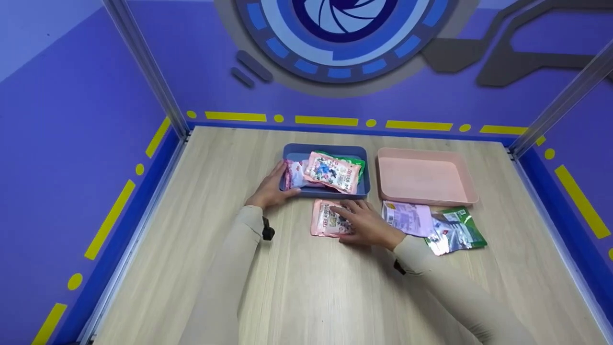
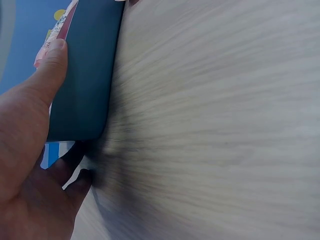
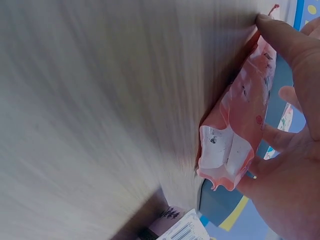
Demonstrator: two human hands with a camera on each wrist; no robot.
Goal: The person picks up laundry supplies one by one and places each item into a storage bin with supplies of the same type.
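My left hand (image 1: 269,190) grips the near left corner of a blue tray (image 1: 325,195); in the left wrist view its thumb (image 2: 56,55) lies along the tray's front wall and the fingers bend round the corner. My right hand (image 1: 368,224) holds a pink printed packet (image 1: 322,221) lying on the table just before that tray. Thumb and fingers straddle this packet in the right wrist view, where its crinkled open-looking end faces the camera. Inside the blue tray lie another pink packet (image 1: 334,171), a white packet with a magenta edge (image 1: 296,173) and a green packet (image 1: 360,167).
Right of the blue tray stands a pink tray (image 1: 421,175). A lilac packet (image 1: 415,219) and a silver and green packet (image 1: 459,232) overlap on the table before it. Purple panels (image 1: 201,72) with metal posts enclose the wooden table (image 1: 297,287).
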